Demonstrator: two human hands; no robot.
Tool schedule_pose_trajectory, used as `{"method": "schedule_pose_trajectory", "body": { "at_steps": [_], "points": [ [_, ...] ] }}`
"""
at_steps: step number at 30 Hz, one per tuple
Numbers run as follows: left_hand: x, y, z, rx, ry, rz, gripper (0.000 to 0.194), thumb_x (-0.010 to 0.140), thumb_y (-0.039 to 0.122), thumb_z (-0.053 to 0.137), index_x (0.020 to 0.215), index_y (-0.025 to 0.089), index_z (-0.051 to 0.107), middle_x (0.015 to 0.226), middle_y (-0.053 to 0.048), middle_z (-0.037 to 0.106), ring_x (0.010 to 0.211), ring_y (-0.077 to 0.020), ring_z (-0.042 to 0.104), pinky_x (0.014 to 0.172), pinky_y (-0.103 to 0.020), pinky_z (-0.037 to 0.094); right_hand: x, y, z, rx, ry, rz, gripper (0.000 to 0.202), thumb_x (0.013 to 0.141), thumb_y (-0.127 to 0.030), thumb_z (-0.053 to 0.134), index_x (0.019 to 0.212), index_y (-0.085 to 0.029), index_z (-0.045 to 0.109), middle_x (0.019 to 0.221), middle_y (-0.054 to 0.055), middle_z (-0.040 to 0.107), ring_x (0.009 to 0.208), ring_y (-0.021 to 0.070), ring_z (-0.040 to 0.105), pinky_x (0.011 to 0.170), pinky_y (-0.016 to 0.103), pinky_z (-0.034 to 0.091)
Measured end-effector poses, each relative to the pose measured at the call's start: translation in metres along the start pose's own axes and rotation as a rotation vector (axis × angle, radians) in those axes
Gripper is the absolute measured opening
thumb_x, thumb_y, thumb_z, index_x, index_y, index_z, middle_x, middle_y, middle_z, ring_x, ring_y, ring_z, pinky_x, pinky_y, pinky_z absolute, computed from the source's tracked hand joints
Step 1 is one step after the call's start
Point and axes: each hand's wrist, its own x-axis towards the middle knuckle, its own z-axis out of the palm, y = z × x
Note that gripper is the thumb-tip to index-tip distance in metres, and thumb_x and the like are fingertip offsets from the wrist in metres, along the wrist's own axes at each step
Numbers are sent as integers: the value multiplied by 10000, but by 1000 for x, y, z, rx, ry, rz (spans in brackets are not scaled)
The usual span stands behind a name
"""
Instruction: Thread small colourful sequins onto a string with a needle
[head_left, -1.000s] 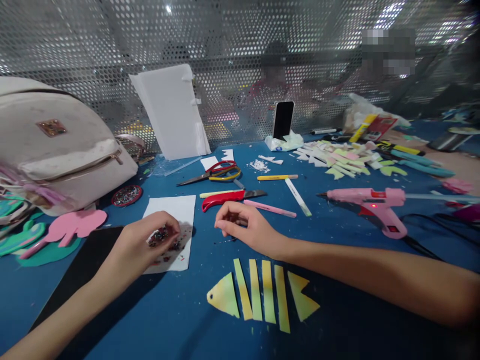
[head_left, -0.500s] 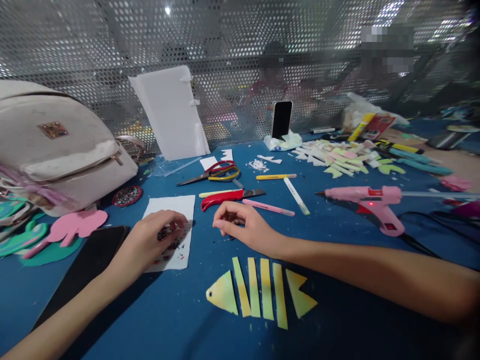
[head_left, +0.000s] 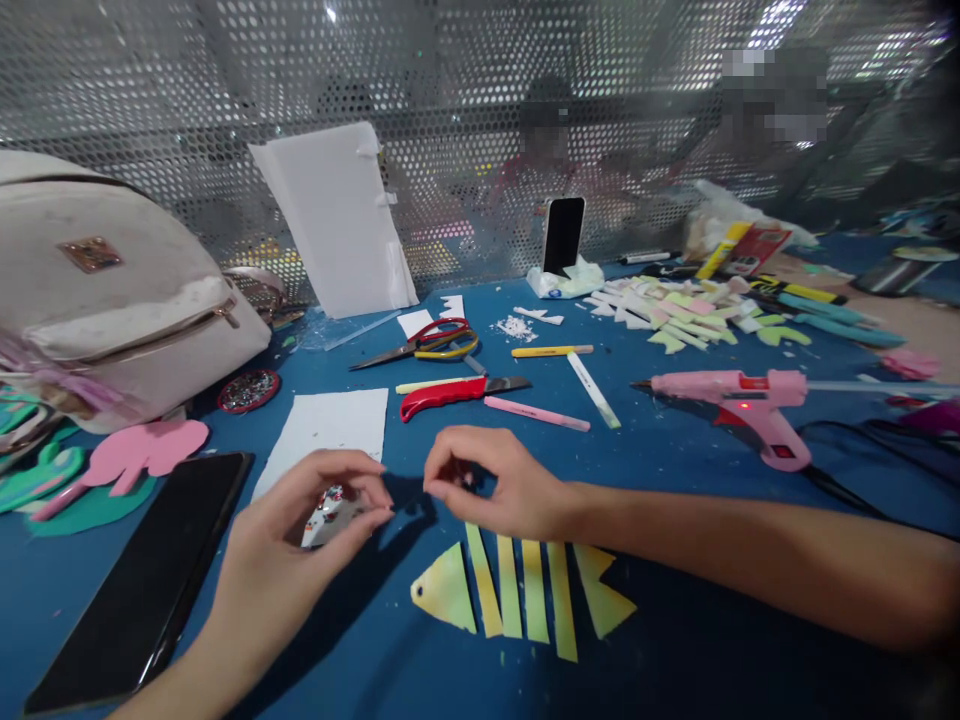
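Observation:
My left hand (head_left: pixel 307 540) hovers over the lower part of a white paper sheet (head_left: pixel 337 415) that bears small dark and red bits. Its thumb and fingertips nearly meet, and whatever is between them is too small to make out. To its right, my right hand (head_left: pixel 502 480) has thumb and forefinger pinched just above the yellow-green fish pieces; what it pinches cannot be made out. The fish lies as a head (head_left: pixel 446 590) with an eye, several strips (head_left: pixel 534 590) side by side with gaps, and a notched tail (head_left: pixel 602 595). My right hand hides some upper strip ends.
A red knife (head_left: pixel 442 397), scissors (head_left: pixel 420 345) and markers (head_left: pixel 536 413) lie beyond my hands. At the right is a pink glue gun (head_left: pixel 750 395). A black phone (head_left: pixel 142 570), pink cutout (head_left: pixel 150 450) and pale backpack (head_left: pixel 127 300) are at the left. Foam scraps (head_left: pixel 675 310) lie behind.
My left hand has lifted from the paper and moved right and nearer to me. My right hand has come slightly nearer, over the strip tops, its thumb and forefinger closer together.

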Motion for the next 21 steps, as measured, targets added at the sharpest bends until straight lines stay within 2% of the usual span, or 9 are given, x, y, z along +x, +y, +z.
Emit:
{"method": "schedule_pose_trajectory", "body": {
  "at_steps": [3, 5, 9, 17, 21],
  "points": [
    [-13, -5, 6, 16, -45, 55, 213, 885, 181, 712, 1065, 281, 657, 876, 34, 724, 822, -143, 698, 816, -232, 567, -2, -2, 2, -91, -47, -195, 90, 918, -169, 566, 833, -183, 588, 752, 8, 613, 683, 116, 528, 658, 241, 439],
    [-17, -10, 6, 35, -68, 75, 243, 889, 173, 713, 1088, 297, 648, 897, 44, 732, 831, -138, 701, 823, -225, 565, -2, -1, 3, -127, -39, -245, 98, 910, -159, 564, 816, -185, 576, 728, 4, 606, 672, 117, 524, 660, 244, 438],
    [-16, -12, 5, 44, -87, 103, 250, 884, 188, 727, 1091, 302, 645, 883, 47, 731, 822, -144, 707, 805, -225, 576, -2, 1, 4, -156, -5, -245, 117, 880, -123, 581, 787, -186, 548, 701, -7, 584, 664, 109, 519, 654, 236, 429],
    [-17, -6, 8, 29, -63, 46, 204, 887, 202, 708, 1053, 307, 654, 866, 45, 730, 822, -152, 700, 800, -252, 571, -3, 1, 3, -180, -52, -239, 138, 906, -157, 544, 781, -209, 516, 690, -12, 593, 643, 117, 504, 649, 250, 435],
    [-15, -9, 7, 50, -74, 76, 205, 881, 195, 710, 1051, 295, 654, 859, 34, 734, 805, -162, 706, 766, -267, 587, -2, 1, 3, -187, -57, -245, 139, 898, -145, 551, 780, -208, 513, 684, -18, 581, 637, 112, 491, 632, 246, 421]
  ]
}}
